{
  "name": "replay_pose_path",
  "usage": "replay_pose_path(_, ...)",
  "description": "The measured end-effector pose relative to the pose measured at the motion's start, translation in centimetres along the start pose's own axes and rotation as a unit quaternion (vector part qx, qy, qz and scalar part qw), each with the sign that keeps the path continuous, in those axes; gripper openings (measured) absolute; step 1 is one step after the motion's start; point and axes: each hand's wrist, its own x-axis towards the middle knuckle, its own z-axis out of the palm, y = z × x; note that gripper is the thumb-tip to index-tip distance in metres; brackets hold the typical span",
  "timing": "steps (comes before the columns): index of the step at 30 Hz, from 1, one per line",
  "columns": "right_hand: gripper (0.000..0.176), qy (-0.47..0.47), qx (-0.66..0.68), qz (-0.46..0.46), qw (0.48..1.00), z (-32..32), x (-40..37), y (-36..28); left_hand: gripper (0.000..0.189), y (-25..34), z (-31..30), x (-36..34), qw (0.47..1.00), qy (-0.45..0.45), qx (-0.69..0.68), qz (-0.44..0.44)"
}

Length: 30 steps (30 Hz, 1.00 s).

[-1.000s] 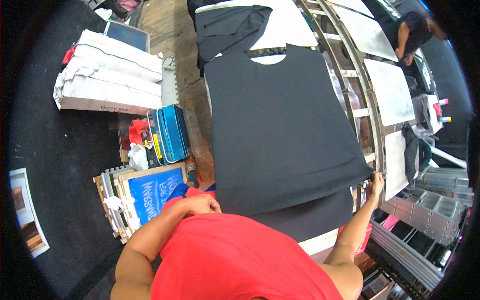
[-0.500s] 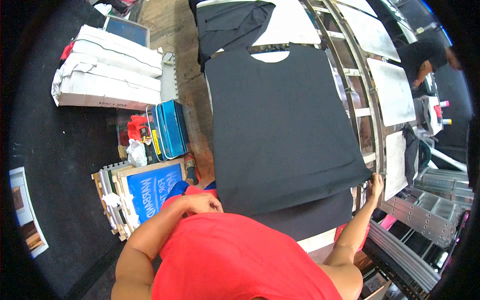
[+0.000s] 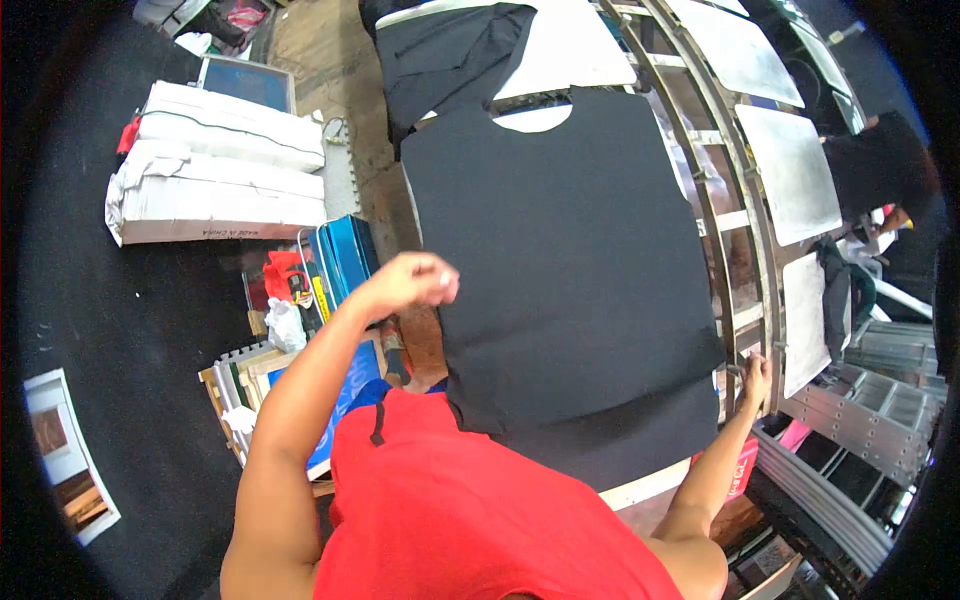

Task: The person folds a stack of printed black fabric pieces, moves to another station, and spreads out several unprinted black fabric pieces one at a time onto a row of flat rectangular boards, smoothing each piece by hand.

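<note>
A black T-shirt (image 3: 570, 230) lies spread over a flat board, its neckline away from me and its hem side toward me. My left hand (image 3: 415, 280) is raised beside the shirt's left edge, fingers curled in and slightly blurred; whether anything small is in them is hidden. At the right, my right hand (image 3: 757, 380) is closed at the metal rail (image 3: 765, 300), just off the shirt's lower right corner. A dark, creased garment (image 3: 455, 60) lies on a white board (image 3: 580, 50) beyond the shirt.
White-topped boards (image 3: 790, 170) line the far side of the rails. A person in dark clothing (image 3: 880, 165) is at the upper right. White wrapped boxes (image 3: 220, 205), a blue case (image 3: 347, 255) and a metal ladder (image 3: 860, 415) stand around.
My left hand has risen from my waist to beside the shirt's left edge. The right hand has left the shirt's corner and is now at the rail. The hem side has slumped flatter.
</note>
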Motion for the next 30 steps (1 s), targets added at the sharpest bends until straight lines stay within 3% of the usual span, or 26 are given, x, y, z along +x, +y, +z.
replay_pose_path(1, 0.013, -0.016, 0.02, 0.004, 1.0, -0.6, 0.4, 1.1, 0.03, 1.8, -0.1, 2.2, 0.997, 0.043, -0.066, -0.023)
replay_pose_path(4, 0.019, 0.017, 0.03, 0.023, 0.999, -0.3, -1.4, 0.5, 0.041, 4.6, -2.0, 10.6, 0.978, 0.061, -0.2, 0.02)
replay_pose_path(5, 0.019, 0.029, -0.026, 0.018, 0.999, 0.1, -2.8, -0.9, 0.043, 5.0, -2.7, 13.5, 0.968, 0.052, -0.245, 0.029)
replay_pose_path(6, 0.02, 0.002, -0.062, 0.003, 0.998, -0.9, -2.4, 0.6, 0.047, 6.1, -3.0, 15.9, 0.962, 0.066, -0.264, 0.031)
replay_pose_path(8, 0.022, 0.008, 0.044, 0.016, 0.999, -0.7, -4.1, 2.1, 0.055, 7.5, -3.7, 20.7, 0.943, 0.075, -0.323, 0.031)
replay_pose_path(12, 0.017, 0.05, -0.036, 0.055, 0.997, 1.1, -9.4, 1.1, 0.065, 9.2, -4.0, 28.5, 0.926, 0.082, -0.367, 0.01)
replay_pose_path(14, 0.016, 0.039, -0.024, 0.071, 0.996, 1.3, -11.6, 2.4, 0.072, 9.9, -3.9, 31.2, 0.905, 0.048, -0.421, 0.04)
replay_pose_path(19, 0.011, 0.016, -0.009, 0.114, 0.993, 4.9, -15.4, 0.6, 0.083, 9.5, -4.1, 32.5, 0.906, 0.031, -0.42, 0.033)
replay_pose_path(22, 0.012, 0.023, 0.043, 0.14, 0.989, 9.9, -16.3, -3.4, 0.086, 10.3, -4.4, 32.3, 0.905, 0.034, -0.425, 0.015)
replay_pose_path(25, 0.013, 0.001, 0.086, 0.11, 0.99, 16.3, -17.4, -7.8, 0.088, 9.7, -5.1, 32.6, 0.908, 0.001, -0.417, 0.027)
replay_pose_path(26, 0.013, -0.023, 0.115, 0.133, 0.984, 18.4, -18.1, -10.1, 0.078, 9.5, -4.6, 32.6, 0.912, 0.024, -0.407, 0.034)
replay_pose_path(28, 0.015, -0.057, 0.123, 0.059, 0.989, 21.2, -18.1, -9.5, 0.063, 8.9, -2.4, 31.7, 0.945, 0.109, -0.293, 0.095)
replay_pose_path(30, 0.023, -0.066, 0.153, 0.079, 0.983, 23.7, -18.3, -12.2, 0.047, 9.1, 0.4, 27.0, 0.97, 0.015, -0.234, 0.068)
